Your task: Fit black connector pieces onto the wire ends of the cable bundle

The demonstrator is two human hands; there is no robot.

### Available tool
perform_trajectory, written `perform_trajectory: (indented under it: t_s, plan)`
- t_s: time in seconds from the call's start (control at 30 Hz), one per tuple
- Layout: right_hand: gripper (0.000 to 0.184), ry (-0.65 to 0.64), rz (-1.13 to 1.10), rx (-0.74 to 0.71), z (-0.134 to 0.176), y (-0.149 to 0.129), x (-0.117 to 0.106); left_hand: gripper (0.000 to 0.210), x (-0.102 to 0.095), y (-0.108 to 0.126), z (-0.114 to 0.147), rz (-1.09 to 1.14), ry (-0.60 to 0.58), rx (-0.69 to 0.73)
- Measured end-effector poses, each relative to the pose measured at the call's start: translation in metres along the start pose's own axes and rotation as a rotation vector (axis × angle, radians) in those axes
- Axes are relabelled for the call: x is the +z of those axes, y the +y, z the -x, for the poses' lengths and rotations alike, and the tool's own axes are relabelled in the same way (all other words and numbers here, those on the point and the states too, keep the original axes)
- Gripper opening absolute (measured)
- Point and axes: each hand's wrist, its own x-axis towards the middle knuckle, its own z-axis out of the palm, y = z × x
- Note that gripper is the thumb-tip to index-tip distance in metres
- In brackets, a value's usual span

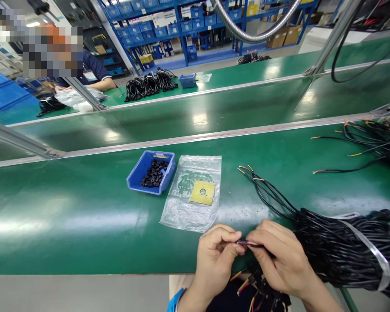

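Close together over the table's front edge, my left hand (217,258) and my right hand (277,255) both pinch one thin black cable (254,245). Reddish inner wires (243,242) show in the short gap between my fingertips. My left thumb and forefinger close on the wire end; whatever else is between them is too small to make out. My right fingers grip the black jacket just behind it. Below my hands hang several cable ends with red and yellow wires (243,286) and dark parts, partly hidden. A tied bundle of black cables (341,247) lies right beside my right hand.
A blue bin (169,175) of small black parts (154,173) stands left of a clear plastic bag (183,212) with a yellow square piece (203,193) on it. More stripped cables (377,143) lie far right. Beyond the metal rail (182,141), a person sits near cable bundles (151,84).
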Motion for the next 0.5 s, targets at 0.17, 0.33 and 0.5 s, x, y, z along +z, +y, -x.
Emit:
perform_trajectory:
  t_s: [0.17,0.33,0.5]
  plan:
    - [0.015,-0.01,0.014,-0.008,-0.001,-0.001,-0.001,0.005,0.001,0.002,0.0,-0.162,-0.003,0.081]
    - [0.018,-0.001,0.04,-0.037,-0.004,-0.004,-0.002,0.009,0.006,0.003,-0.002,-0.28,0.004,0.155]
    - [0.02,0.084,0.053,-0.067,0.015,0.013,0.01,0.023,0.007,-0.015,0.008,-0.286,0.081,0.085]
